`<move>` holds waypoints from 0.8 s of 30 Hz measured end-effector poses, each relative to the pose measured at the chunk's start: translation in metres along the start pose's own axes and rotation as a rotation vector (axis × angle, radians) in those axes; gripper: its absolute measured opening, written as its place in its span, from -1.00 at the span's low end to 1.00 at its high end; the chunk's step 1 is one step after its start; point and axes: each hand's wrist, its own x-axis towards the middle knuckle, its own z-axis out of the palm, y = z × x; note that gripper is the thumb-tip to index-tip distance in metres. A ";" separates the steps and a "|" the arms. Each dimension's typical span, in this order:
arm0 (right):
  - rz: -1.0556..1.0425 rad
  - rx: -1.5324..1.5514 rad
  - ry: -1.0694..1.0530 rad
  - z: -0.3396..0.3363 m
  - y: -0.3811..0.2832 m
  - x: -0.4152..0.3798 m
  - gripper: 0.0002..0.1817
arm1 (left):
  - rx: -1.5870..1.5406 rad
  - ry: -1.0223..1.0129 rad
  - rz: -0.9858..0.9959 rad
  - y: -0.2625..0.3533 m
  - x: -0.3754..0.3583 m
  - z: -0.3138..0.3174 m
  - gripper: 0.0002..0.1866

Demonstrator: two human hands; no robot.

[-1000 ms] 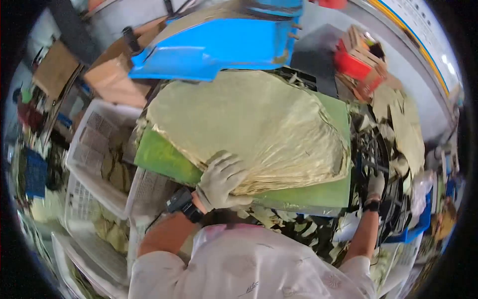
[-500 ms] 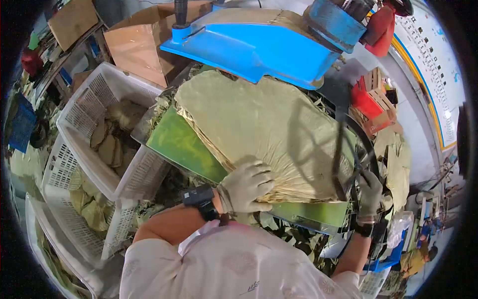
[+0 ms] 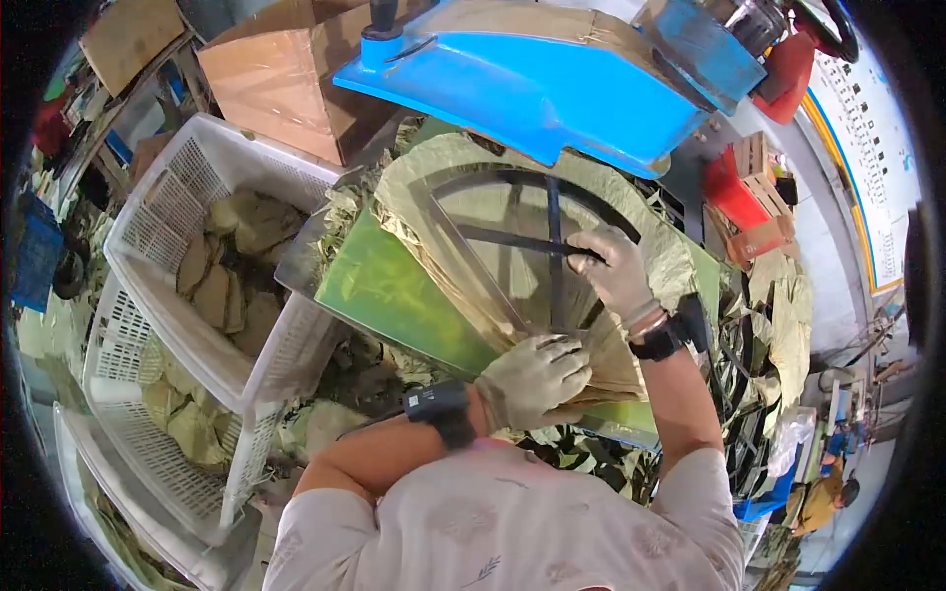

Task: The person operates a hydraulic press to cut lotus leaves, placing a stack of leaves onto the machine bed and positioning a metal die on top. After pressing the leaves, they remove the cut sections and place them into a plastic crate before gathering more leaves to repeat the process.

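A stack of thin olive-tan sheets (image 3: 414, 197) lies on a green board (image 3: 399, 286), its layered edges showing at the left and near side. On top of it rests a dark metal cutting die (image 3: 512, 177), a fan-shaped frame with crossing bars. My right hand (image 3: 613, 271), in a pale glove, grips the die's crossbar with curled fingers. Nearer to me, my gloved left hand (image 3: 535, 379) lies flat over the stack's near edge, fingers stretched out, close to the die's lower corner. Part of the die's right side is hidden by my right hand and forearm.
A blue press head (image 3: 522, 89) stands just beyond the stack. White plastic baskets (image 3: 251, 384) with cut pieces are at the left, beside a cardboard box (image 3: 266, 89). Scraps (image 3: 778, 325) hang at the right. A person (image 3: 823, 497) is far off at lower right.
My right hand has brought the die from the stack's right edge leftward onto its top. My left hand has shifted slightly right and nearer to me along the near edge.
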 end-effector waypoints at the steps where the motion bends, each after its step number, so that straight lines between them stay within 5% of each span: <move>1: -0.018 -0.046 -0.009 0.004 0.002 0.007 -0.70 | -0.017 0.026 0.000 0.001 -0.001 -0.002 -0.28; 8: -0.007 -0.046 0.085 0.014 0.010 0.019 -0.67 | -0.102 0.005 0.016 0.000 0.002 -0.003 -0.32; 14: 0.074 -0.063 0.239 -0.058 0.032 -0.086 -0.63 | -0.077 -0.039 -0.026 0.005 0.022 -0.014 -0.29; 21: 0.920 -0.291 0.659 -0.132 0.145 -0.306 -0.67 | -0.064 -0.055 0.039 0.009 0.023 -0.011 -0.36; 24: 1.278 -0.535 0.536 -0.156 0.178 -0.365 -0.68 | -0.064 -0.039 0.033 0.009 0.022 -0.007 -0.45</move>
